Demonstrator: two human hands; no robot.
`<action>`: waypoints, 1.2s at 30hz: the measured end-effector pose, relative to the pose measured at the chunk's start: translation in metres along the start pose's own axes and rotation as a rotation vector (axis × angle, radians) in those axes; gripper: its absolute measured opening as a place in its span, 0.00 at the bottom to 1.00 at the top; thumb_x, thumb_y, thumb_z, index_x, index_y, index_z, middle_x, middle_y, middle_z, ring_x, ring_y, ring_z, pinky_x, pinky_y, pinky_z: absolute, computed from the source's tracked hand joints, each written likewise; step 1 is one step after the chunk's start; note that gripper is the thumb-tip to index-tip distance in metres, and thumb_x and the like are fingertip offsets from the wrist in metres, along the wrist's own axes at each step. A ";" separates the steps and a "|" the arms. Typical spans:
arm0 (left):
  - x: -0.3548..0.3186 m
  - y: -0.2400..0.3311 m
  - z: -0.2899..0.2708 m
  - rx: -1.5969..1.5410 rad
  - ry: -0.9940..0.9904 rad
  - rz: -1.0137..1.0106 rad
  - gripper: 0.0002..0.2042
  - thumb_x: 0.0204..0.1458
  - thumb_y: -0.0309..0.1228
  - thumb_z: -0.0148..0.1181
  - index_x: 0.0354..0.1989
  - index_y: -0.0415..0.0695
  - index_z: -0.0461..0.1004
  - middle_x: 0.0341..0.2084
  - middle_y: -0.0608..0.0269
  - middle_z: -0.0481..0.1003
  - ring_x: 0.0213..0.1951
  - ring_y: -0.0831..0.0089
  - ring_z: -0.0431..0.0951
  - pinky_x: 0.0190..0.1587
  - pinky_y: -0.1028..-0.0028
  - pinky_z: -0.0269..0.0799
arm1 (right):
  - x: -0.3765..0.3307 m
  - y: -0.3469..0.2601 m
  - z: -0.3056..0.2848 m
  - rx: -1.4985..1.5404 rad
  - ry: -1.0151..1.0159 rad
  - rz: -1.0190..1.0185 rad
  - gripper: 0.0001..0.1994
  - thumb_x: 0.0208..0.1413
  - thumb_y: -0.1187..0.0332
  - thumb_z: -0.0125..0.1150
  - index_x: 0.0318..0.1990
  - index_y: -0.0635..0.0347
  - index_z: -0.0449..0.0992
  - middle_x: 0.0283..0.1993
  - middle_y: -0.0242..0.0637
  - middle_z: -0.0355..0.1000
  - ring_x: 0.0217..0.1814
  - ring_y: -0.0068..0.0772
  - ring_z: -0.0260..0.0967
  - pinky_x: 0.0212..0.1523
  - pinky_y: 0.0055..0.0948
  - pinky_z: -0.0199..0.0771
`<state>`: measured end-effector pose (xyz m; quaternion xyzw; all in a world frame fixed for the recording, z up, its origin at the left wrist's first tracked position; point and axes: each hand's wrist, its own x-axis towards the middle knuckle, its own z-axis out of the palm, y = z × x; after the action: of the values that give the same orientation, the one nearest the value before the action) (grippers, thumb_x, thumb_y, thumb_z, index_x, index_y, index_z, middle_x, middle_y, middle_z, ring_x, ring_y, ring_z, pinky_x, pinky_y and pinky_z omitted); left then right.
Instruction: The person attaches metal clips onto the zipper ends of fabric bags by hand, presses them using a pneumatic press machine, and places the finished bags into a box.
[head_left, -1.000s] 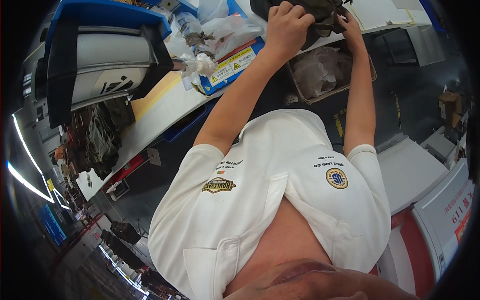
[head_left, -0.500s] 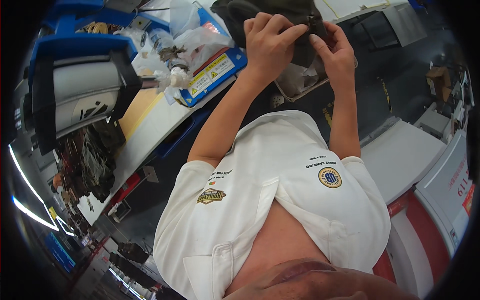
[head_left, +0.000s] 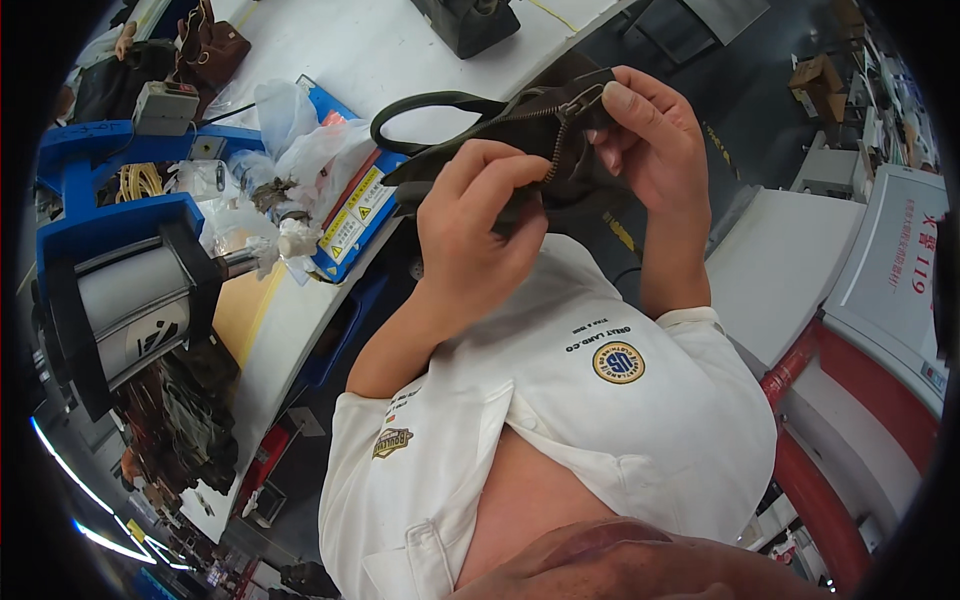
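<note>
While I watched head view | left hand (head_left: 478, 225) gripped dark zippered bag (head_left: 560, 130) | right hand (head_left: 650, 140) pinched its zipper | above white surface (head_left: 400, 50)

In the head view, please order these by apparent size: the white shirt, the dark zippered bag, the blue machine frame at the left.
1. white shirt
2. blue machine frame
3. dark zippered bag
Nearness to the camera enlarges the shirt; the bag is partly hidden by both hands.

Both hands, left hand (head_left: 470, 225) and right hand (head_left: 655, 140), grip a dark zippered bag (head_left: 520, 130) above the white table (head_left: 400, 50).
</note>
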<state>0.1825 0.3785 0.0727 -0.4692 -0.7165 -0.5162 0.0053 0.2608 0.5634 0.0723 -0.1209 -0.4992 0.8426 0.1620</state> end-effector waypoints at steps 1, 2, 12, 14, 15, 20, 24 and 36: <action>-0.001 0.004 -0.005 -0.109 -0.133 -0.149 0.17 0.42 0.15 0.60 0.44 0.39 0.75 0.32 0.61 0.75 0.33 0.74 0.74 0.35 0.77 0.69 | -0.002 0.000 0.001 -0.006 -0.002 0.006 0.11 0.59 0.64 0.61 0.38 0.65 0.78 0.25 0.33 0.74 0.20 0.15 0.67 0.21 0.15 0.66; -0.005 0.005 -0.006 -0.264 -0.250 -0.317 0.18 0.47 0.19 0.61 0.49 0.36 0.72 0.35 0.64 0.75 0.36 0.78 0.73 0.39 0.78 0.69 | -0.005 0.001 0.002 0.048 -0.050 0.043 0.11 0.59 0.65 0.61 0.38 0.65 0.77 0.25 0.33 0.74 0.20 0.15 0.67 0.21 0.14 0.66; -0.020 -0.010 0.004 -1.269 0.016 -0.741 0.12 0.57 0.31 0.61 0.47 0.39 0.76 0.37 0.66 0.77 0.36 0.80 0.73 0.41 0.79 0.69 | -0.019 0.001 0.033 -0.324 -0.094 -0.184 0.06 0.56 0.75 0.62 0.38 0.69 0.75 0.30 0.34 0.76 0.31 0.16 0.73 0.30 0.15 0.73; -0.021 -0.009 0.006 -1.369 0.012 -0.747 0.12 0.58 0.31 0.60 0.47 0.39 0.76 0.38 0.66 0.76 0.36 0.79 0.72 0.40 0.78 0.69 | -0.022 -0.002 0.035 -0.300 -0.116 -0.196 0.05 0.55 0.76 0.62 0.37 0.69 0.75 0.31 0.34 0.76 0.33 0.17 0.74 0.32 0.16 0.74; -0.022 -0.008 0.008 -1.394 -0.004 -0.685 0.11 0.59 0.31 0.59 0.47 0.40 0.76 0.37 0.66 0.75 0.36 0.79 0.71 0.39 0.78 0.68 | -0.023 -0.005 0.036 -0.280 -0.144 -0.214 0.05 0.54 0.78 0.63 0.37 0.70 0.75 0.31 0.35 0.76 0.34 0.18 0.74 0.33 0.16 0.75; -0.027 -0.013 0.008 -1.424 -0.036 -0.512 0.11 0.60 0.29 0.56 0.48 0.40 0.75 0.38 0.65 0.73 0.36 0.78 0.70 0.38 0.78 0.67 | -0.028 -0.010 0.043 -0.330 -0.183 -0.262 0.06 0.53 0.78 0.63 0.37 0.70 0.75 0.32 0.35 0.76 0.33 0.19 0.75 0.33 0.17 0.75; -0.026 -0.017 0.012 -1.419 -0.061 -0.443 0.11 0.61 0.28 0.54 0.49 0.39 0.75 0.39 0.65 0.73 0.36 0.79 0.69 0.38 0.78 0.67 | -0.027 -0.006 0.041 -0.292 -0.188 -0.272 0.07 0.53 0.78 0.64 0.38 0.70 0.75 0.31 0.35 0.76 0.32 0.20 0.75 0.33 0.16 0.75; -0.033 -0.019 0.018 -1.455 -0.055 -0.550 0.12 0.61 0.31 0.55 0.49 0.40 0.75 0.37 0.66 0.74 0.35 0.80 0.69 0.38 0.79 0.66 | -0.027 0.006 0.035 -0.196 -0.192 -0.237 0.06 0.54 0.78 0.64 0.38 0.71 0.74 0.31 0.34 0.75 0.32 0.19 0.74 0.33 0.16 0.75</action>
<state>0.1966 0.3694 0.0339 -0.1727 -0.2880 -0.8275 -0.4500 0.2718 0.5226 0.0849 0.0044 -0.6028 0.7727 0.1990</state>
